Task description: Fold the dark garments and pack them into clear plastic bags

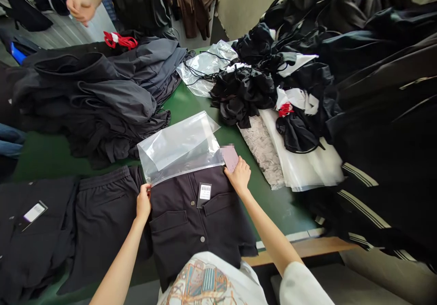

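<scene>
A folded black jacket (174, 223) with snap buttons and a paper hang tag (204, 195) lies in front of me. Across its far edge rests a clear plastic bag (180, 145); how far the jacket reaches into it I cannot tell. My left hand (144, 202) is closed at the bag's near left corner, thumb and fingers pinched there beside the jacket. At the bag's right corner, my right hand (239, 174) is closed around a small pink card-like piece (231, 158), partly blurred. Whether those fingers also grip the bag's edge is unclear.
Black shorts (102, 214) and another tagged black garment (37, 227) lie to the left. Dark clothes (109, 82) are heaped behind. To the right are black fabric bundles (246, 91), stacked plastic bags (303, 168) and a large garment pile (385, 136). Opposite, another person's hand (82, 8) shows.
</scene>
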Tool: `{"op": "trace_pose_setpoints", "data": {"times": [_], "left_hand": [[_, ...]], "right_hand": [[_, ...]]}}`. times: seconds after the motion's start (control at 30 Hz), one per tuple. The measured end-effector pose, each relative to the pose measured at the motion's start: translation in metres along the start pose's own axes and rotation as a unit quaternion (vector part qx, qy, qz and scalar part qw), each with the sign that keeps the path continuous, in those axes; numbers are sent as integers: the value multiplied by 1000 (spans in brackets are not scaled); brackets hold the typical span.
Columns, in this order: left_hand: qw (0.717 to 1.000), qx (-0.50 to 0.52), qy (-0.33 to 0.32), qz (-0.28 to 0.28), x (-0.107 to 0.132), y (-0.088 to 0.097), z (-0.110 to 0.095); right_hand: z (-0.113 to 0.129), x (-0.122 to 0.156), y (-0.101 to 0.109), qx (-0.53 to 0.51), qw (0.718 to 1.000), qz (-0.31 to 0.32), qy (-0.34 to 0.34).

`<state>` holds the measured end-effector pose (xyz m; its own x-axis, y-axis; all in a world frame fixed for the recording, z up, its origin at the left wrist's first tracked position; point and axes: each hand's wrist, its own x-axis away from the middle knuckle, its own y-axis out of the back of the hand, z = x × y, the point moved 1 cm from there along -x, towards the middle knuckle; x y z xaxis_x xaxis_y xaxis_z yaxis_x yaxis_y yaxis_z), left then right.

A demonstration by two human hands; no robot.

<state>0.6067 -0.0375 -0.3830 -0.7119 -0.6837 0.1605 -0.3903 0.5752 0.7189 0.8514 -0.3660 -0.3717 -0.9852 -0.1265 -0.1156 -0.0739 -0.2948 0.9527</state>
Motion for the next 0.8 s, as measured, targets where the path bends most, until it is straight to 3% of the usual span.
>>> {"op": "trace_pose_setpoints", "data": {"times": [0.1, 0.2, 0.3, 0.4, 0.5, 0.6, 0.8], "left_hand": [[1000, 7, -1, -3, -1, 0, -2], [1000, 22, 5, -7, -1, 1, -4], [1000, 26, 8, -11, 0, 1, -5], [1000, 27, 7, -6, 0, 1, -3], [1000, 20, 1, 2, -1, 0, 0], [1000, 14, 0, 5, 0, 0, 3], [1000, 1, -20, 3, 14, 2, 5]], "right_hand": [[-18, -6, 7, 17, 999, -25, -25], [-18, -10, 17, 16, 998, -27, 58], [1, -12, 18, -45, 973, 60, 217], [18, -16, 13, -107, 946, 144, 270], [26, -19, 7, -201, 935, 168, 241], [27, -17, -1, -291, 929, 157, 168], [21, 0, -9, -322, 930, 138, 109]]}}
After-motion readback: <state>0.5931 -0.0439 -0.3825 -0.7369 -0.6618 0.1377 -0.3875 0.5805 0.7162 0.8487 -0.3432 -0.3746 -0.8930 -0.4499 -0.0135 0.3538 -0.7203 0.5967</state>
